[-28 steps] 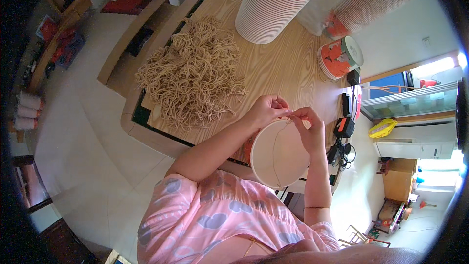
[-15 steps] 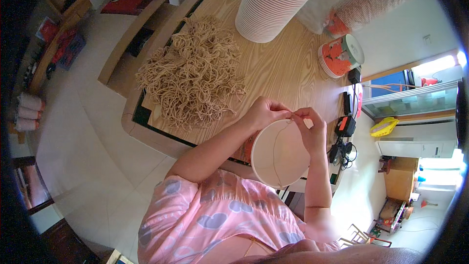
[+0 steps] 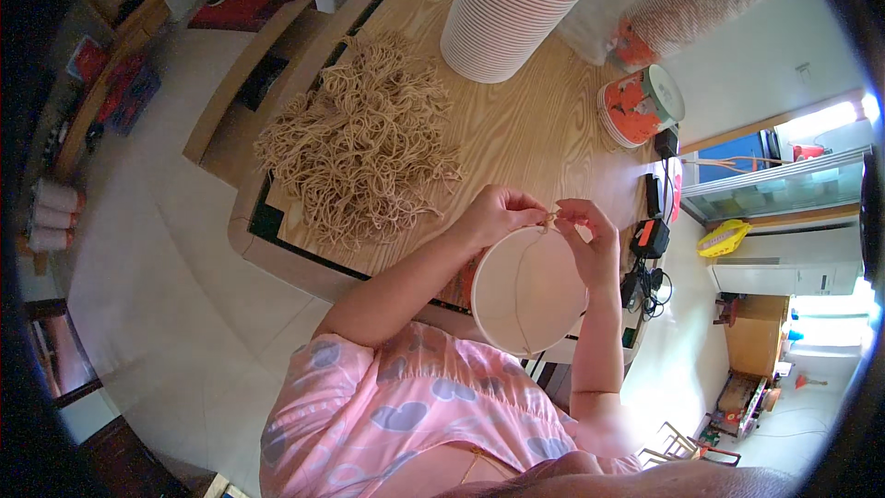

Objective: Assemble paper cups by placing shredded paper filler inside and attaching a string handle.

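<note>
A white paper bucket (image 3: 502,290) rests against my front at the table edge, its open mouth facing me. A thin tan cord (image 3: 519,290) hangs across the mouth from the far rim to the near rim. At the far rim, my left hand (image 3: 505,212) is closed in a pinch on the cord, touching the bucket's edge. Just beside it, my right hand (image 3: 592,232) pinches the cord between thumb and fingertips. A small loop or knot shows between the two hands; its exact form is too small to make out.
A large heap of tan cords (image 3: 359,143) lies on the wooden table (image 3: 516,143). Behind it leans a tall stack of white buckets (image 3: 521,9). Orange-patterned buckets (image 3: 636,106) stand at the right, near black adapters and cables (image 3: 650,240). An open cardboard box (image 3: 235,97) is at the left.
My fingertips have drawn slightly apart at the rim, so a bit of cord now shows between them. The right fingers have lifted and spread a little. The bucket stays almost in place.
</note>
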The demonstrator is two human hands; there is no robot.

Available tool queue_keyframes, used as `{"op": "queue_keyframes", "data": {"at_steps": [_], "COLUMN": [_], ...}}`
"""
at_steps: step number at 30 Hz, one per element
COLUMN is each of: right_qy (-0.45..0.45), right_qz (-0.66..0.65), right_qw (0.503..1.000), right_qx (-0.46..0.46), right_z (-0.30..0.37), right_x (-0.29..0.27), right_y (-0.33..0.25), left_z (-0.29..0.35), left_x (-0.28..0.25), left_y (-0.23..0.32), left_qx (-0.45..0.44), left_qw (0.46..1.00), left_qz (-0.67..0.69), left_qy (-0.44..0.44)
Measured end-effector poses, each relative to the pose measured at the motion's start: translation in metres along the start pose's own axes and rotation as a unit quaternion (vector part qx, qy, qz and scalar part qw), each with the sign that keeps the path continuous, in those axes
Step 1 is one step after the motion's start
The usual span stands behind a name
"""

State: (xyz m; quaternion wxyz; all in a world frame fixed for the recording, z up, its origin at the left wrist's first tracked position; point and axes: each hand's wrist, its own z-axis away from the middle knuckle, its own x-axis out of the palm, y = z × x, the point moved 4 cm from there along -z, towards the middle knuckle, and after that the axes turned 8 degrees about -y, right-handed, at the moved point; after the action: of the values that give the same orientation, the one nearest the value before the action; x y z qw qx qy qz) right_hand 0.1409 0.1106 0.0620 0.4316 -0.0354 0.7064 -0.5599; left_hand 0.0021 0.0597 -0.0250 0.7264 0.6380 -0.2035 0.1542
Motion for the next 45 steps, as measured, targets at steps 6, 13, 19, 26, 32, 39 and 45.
{"op": "queue_keyframes", "data": {"at_steps": [6, 13, 19, 26, 32, 39, 45], "right_qy": [0.000, -0.013, -0.027, -0.033, -0.040, -0.031, -0.034], "right_qz": [0.021, 0.044, 0.071, 0.107, 0.089, 0.078, 0.049], "right_qw": [0.999, 0.998, 0.996, 0.992, 0.994, 0.996, 0.998], "right_qx": [-0.028, -0.040, -0.042, -0.053, -0.050, -0.031, -0.006], "right_z": [-0.003, -0.007, -0.008, -0.004, -0.003, -0.006, -0.007], "right_x": [-0.001, 0.000, 0.003, 0.003, 0.004, 0.003, 0.004], "right_y": [-0.004, -0.007, -0.003, -0.009, -0.014, -0.004, 0.003], "left_z": [-0.001, 0.001, -0.002, -0.002, -0.001, 0.002, 0.011], "left_x": [-0.001, 0.000, -0.002, -0.002, -0.002, 0.000, 0.004], "left_y": [0.002, 0.007, 0.000, 0.002, 0.002, 0.011, 0.031], "left_qx": [-0.004, -0.005, -0.006, -0.005, 0.005, 0.018, 0.151], "left_qw": [1.000, 1.000, 1.000, 1.000, 1.000, 0.994, 0.915], "left_qz": [-0.004, -0.004, 0.007, 0.014, 0.000, -0.096, -0.357], "left_qy": [-0.003, -0.004, -0.010, 0.009, 0.016, 0.053, 0.112]}}
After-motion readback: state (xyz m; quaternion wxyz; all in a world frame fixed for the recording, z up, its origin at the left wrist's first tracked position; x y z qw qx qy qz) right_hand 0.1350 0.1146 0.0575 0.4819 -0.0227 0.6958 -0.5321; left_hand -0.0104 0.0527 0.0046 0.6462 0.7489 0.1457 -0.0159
